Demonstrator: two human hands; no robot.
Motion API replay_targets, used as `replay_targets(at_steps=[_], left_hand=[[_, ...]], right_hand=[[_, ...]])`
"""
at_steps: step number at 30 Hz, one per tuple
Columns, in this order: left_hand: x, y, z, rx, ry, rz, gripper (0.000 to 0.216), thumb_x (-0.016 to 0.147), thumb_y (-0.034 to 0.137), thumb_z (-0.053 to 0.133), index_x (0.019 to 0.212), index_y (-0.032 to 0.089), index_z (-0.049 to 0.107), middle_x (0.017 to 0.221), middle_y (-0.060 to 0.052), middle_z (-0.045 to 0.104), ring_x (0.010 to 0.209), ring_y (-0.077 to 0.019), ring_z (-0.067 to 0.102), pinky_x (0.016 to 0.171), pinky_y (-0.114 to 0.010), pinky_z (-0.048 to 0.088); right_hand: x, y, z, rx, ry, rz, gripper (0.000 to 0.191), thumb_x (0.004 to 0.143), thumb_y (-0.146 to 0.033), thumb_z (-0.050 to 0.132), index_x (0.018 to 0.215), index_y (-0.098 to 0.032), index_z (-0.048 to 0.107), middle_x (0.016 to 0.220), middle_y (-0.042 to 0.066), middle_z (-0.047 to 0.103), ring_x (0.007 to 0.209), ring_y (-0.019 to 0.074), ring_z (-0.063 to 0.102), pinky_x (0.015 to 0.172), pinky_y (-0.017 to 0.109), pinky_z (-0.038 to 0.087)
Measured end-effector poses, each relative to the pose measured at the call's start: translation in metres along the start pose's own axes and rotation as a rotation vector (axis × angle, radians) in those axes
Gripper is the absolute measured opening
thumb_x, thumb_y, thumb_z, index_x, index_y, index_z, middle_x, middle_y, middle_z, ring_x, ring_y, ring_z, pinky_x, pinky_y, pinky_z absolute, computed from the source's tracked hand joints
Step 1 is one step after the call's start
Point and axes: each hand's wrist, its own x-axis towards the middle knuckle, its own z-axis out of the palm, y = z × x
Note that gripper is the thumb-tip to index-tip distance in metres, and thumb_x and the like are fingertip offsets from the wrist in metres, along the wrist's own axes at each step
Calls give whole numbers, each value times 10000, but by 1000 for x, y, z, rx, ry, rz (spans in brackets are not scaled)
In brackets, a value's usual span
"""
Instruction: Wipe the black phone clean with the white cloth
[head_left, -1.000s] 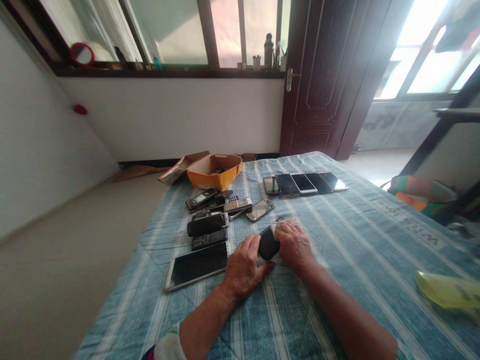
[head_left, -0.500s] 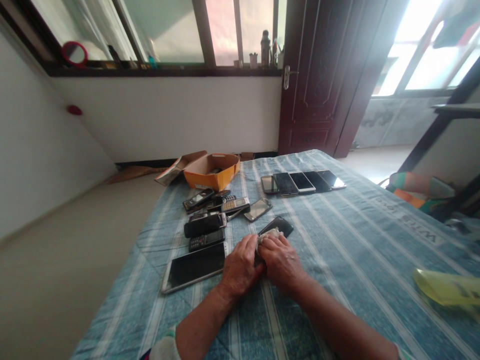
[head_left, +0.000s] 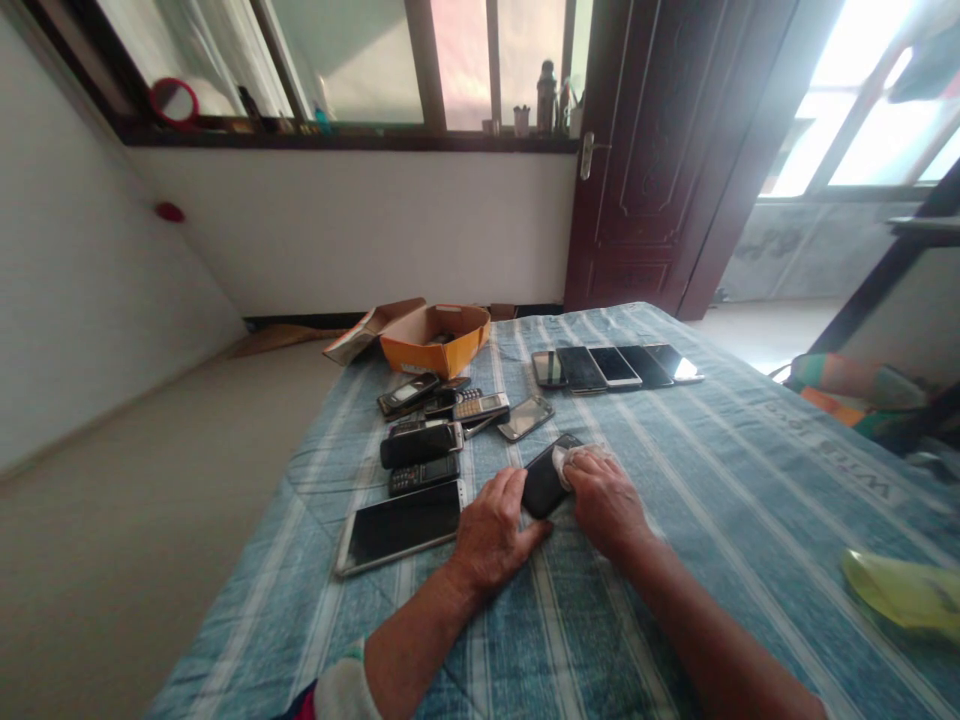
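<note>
With left hand [head_left: 491, 528] clamping the black phone [head_left: 546, 474] and right hand [head_left: 604, 497] pressing a white cloth [head_left: 570, 456], hard rubbing could skid it into the tablet [head_left: 400, 525]

A single head-worn camera looks forward and down along the striped table [head_left: 750, 470] at close range, apparently wide-angle, toward the window wall.

Left hand [head_left: 491, 530]: steadies a black phone [head_left: 541, 480] on the striped surface [head_left: 720, 480].
Right hand [head_left: 604, 500]: presses what looks like a white cloth [head_left: 570, 458] on it.
</note>
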Motion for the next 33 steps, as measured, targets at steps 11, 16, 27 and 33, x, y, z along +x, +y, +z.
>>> replay_targets(at_steps=[11,16,27,33], left_hand=[[0,-5,1,-29,31,34,555,757,365,637,1242,128,507,1238,-168,592,1151,-300,564,970,-427,478],[-1,-6,0,-30,9,39,575,741,329,633,1250,93,503,1256,-193,578,1172,-310,547,988,-434,465],[-2,-5,2,-24,50,32,592,712,369,698,1231,157,507,1243,-149,594,1147,-302,568,963,-429,488],[-3,-7,4,-28,60,34,585,720,379,693,1236,177,505,1263,-141,586,1162,-301,562,965,-437,485]], right_hand=[[-12,-30,1,147,-49,-211,241,876,-92,470,976,-165,677,1031,81,655,1071,225,526,985,339,324],[-14,-32,-1,218,-76,-270,233,891,-116,464,950,-198,675,1055,61,661,1077,208,530,1037,367,271],[-6,-1,-3,-2,-32,-21,254,875,-86,454,924,-176,686,1055,81,649,1034,212,522,927,309,337],[-7,-5,-9,-87,-83,49,273,867,-63,434,906,-159,687,1020,98,651,982,221,548,873,306,353]])
